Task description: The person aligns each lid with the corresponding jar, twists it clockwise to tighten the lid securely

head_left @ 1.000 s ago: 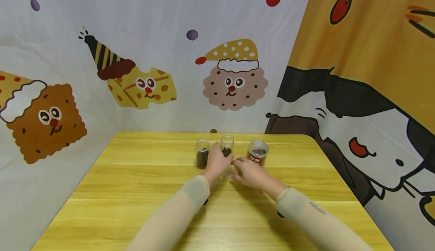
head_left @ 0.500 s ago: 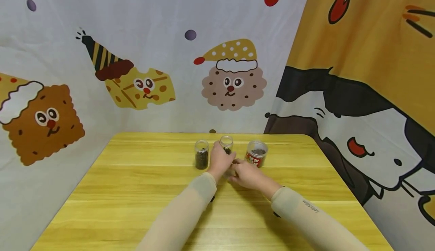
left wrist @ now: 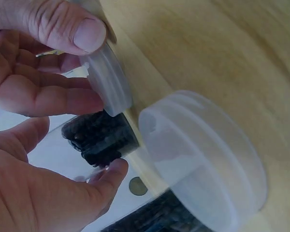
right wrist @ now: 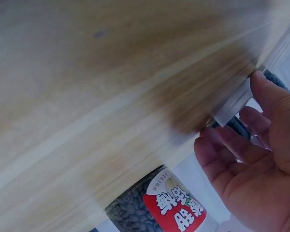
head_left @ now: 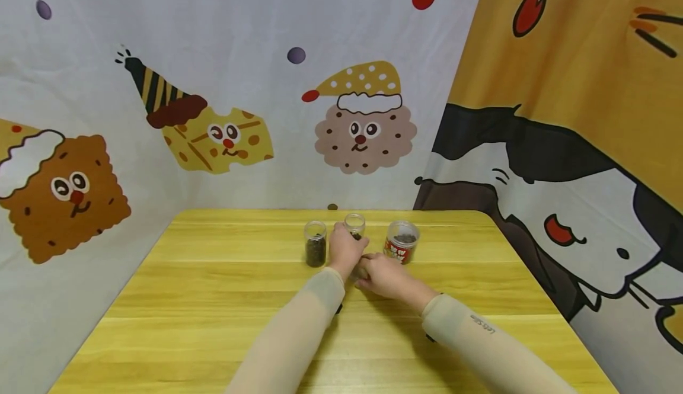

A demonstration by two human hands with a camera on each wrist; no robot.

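Note:
My left hand (head_left: 347, 249) is at the near left side of the middle small clear jar (head_left: 354, 222), which stands uncapped with dark bean-like contents. In the left wrist view the left hand (left wrist: 53, 193) has the jar between its thumb and fingers. My right hand (head_left: 388, 275) pinches a translucent plastic lid (left wrist: 111, 82) low in front of that jar. The lid (right wrist: 232, 107) is also between its thumb and fingers in the right wrist view. Nearest the left wrist camera, another translucent lid (left wrist: 208, 154) rests on the table.
To the left stands a similar clear jar (head_left: 315, 250) of dark contents, also uncapped. On the right is a wider jar (head_left: 402, 243) with a red label (right wrist: 179, 210) and dark beans inside. The wooden table (head_left: 213, 323) meets a cartoon-printed cloth (head_left: 245, 44) at its back edge.
My left hand has shifted right, closer around the middle jar. My right hand's fingers have closed in on the lid, beside the left hand. The three jars stay put.

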